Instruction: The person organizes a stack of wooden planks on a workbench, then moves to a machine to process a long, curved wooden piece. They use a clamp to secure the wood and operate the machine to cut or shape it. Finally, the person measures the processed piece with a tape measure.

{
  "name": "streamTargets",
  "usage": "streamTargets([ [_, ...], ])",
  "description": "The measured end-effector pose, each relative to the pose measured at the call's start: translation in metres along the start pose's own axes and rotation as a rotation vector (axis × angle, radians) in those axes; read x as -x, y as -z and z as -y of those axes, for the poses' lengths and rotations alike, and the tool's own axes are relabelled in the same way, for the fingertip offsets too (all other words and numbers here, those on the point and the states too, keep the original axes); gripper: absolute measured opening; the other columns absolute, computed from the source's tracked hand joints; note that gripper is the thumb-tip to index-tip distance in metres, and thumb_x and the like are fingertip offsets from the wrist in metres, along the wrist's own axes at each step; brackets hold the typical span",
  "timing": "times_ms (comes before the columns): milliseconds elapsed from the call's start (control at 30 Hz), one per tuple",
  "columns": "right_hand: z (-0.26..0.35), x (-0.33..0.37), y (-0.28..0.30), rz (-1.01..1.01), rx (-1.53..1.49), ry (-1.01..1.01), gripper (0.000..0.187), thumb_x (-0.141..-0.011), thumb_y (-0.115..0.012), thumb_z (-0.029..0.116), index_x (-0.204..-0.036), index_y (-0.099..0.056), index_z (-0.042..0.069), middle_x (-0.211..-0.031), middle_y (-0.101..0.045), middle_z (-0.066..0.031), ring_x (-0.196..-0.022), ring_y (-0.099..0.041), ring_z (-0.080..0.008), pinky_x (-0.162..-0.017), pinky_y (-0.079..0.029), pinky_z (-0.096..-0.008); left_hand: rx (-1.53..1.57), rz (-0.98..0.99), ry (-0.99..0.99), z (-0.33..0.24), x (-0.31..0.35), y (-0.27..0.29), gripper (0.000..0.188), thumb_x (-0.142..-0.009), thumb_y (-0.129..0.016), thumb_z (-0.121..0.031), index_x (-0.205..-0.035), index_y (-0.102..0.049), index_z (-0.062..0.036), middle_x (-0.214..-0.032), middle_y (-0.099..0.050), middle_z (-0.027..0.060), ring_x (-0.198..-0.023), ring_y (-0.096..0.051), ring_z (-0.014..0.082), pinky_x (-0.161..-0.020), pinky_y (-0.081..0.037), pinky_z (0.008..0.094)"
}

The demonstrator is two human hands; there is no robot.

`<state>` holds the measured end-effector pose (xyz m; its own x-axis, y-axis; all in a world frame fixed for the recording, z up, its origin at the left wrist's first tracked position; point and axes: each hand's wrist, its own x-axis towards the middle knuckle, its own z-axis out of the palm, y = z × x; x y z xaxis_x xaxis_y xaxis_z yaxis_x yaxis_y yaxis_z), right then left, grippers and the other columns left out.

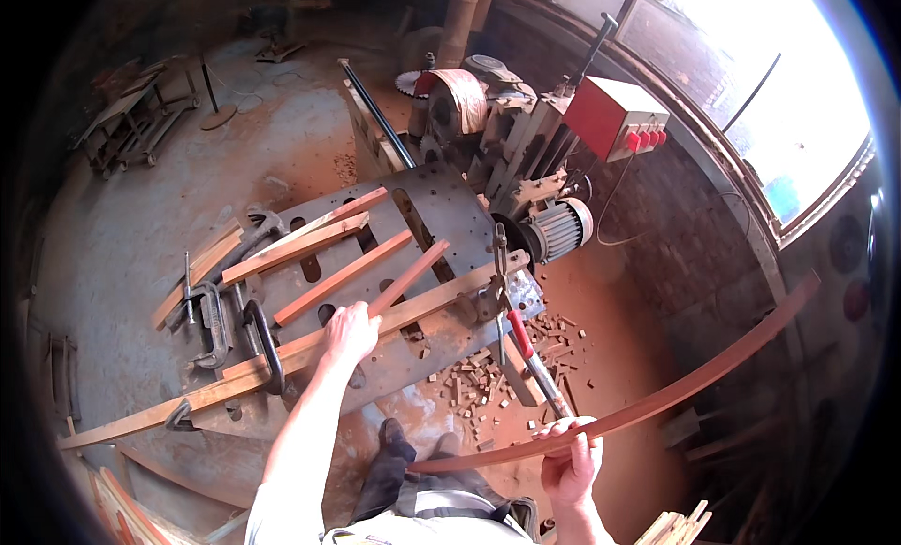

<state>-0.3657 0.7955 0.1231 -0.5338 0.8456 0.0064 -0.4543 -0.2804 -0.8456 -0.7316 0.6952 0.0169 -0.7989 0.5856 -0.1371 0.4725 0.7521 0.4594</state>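
My left hand (350,335) is closed around the near end of a short reddish wood strip (409,278), over a metal machine table (441,193). Beside it, a long wooden bar (206,395) runs across the table, with a black C-clamp (263,346) on it. My right hand (572,462) grips a long, thin wood strip (694,381), which reaches out to the right. A red-handled metal lever (537,365) ends right by these fingers; whether they touch it, I cannot tell.
Several loose strips (343,278) and a grey C-clamp (214,324) lie on the table's left. Beyond are a motor (560,229), a saw blade (407,83) and a red switch box (610,118). Small offcuts (474,381) litter the floor; a strip bundle (678,526) sits lower right.
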Motion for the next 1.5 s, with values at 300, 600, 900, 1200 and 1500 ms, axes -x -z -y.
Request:
streamTargets([
  [300,-0.001,0.017,0.017,-0.098,-0.056,-0.05,0.015,-0.099,-0.058,0.014,-0.111,-0.054,0.005,-0.095,-0.062,-0.0121,-0.09,-0.063,-0.0276,-0.086,-0.053,-0.0461,-0.158,0.014,-0.025,0.005,-0.007,0.0,0.036,-0.089,-0.066,-0.031,-0.102,-0.066,0.0026,-0.107,-0.069,0.0221,-0.107,-0.063,0.0361,-0.096,-0.048,0.0452],
  [600,0.024,-0.004,0.051,-0.111,-0.035,-0.034,0.014,-0.101,-0.055,0.018,-0.109,-0.053,0.008,-0.093,-0.061,-0.0096,-0.089,-0.061,-0.0267,-0.084,-0.053,-0.0448,-0.153,0.015,-0.034,-0.002,-0.004,-0.003,0.034,-0.088,-0.067,-0.03,-0.099,-0.066,0.0029,-0.104,-0.069,0.0225,-0.105,-0.062,0.0376,-0.095,-0.047,0.0458],
  [900,0.067,-0.069,0.042,-0.123,-0.073,0.023,0.018,-0.104,-0.049,0.027,-0.11,-0.053,0.011,-0.093,-0.059,-0.0059,-0.086,-0.06,-0.0234,-0.081,-0.051,-0.0416,-0.133,0.023,-0.094,-0.013,0.009,0.006,0.03,-0.085,-0.069,-0.026,-0.091,-0.066,0.0033,-0.097,-0.069,0.0225,-0.101,-0.062,0.039,-0.091,-0.048,0.0477],
  [1200,0.119,-0.178,0.045,-0.192,-0.298,0.147,0.028,-0.102,-0.055,0.037,-0.105,-0.057,0.01,-0.091,-0.06,-0.0047,-0.083,-0.057,-0.0207,-0.077,-0.049,-0.0379,-0.092,0.158,-0.124,-0.022,0.009,0.026,0.029,-0.084,-0.071,-0.026,-0.089,-0.065,0.0021,-0.094,-0.069,0.0217,-0.097,-0.062,0.0382,-0.088,-0.049,0.0479],
  [1500,0.103,-0.214,0.076,-0.316,-0.346,0.162,0.03,-0.1,-0.058,0.034,-0.1,-0.054,0.005,-0.09,-0.058,-0.0052,-0.084,-0.056,-0.0205,-0.079,-0.048,-0.0376,0.024,0.327,-0.015,-0.009,-0.043,0.036,0.035,-0.089,-0.067,-0.028,-0.107,-0.064,0.0016,-0.107,-0.067,0.0238,-0.108,-0.062,0.0392,-0.09,-0.05,0.0475],
])
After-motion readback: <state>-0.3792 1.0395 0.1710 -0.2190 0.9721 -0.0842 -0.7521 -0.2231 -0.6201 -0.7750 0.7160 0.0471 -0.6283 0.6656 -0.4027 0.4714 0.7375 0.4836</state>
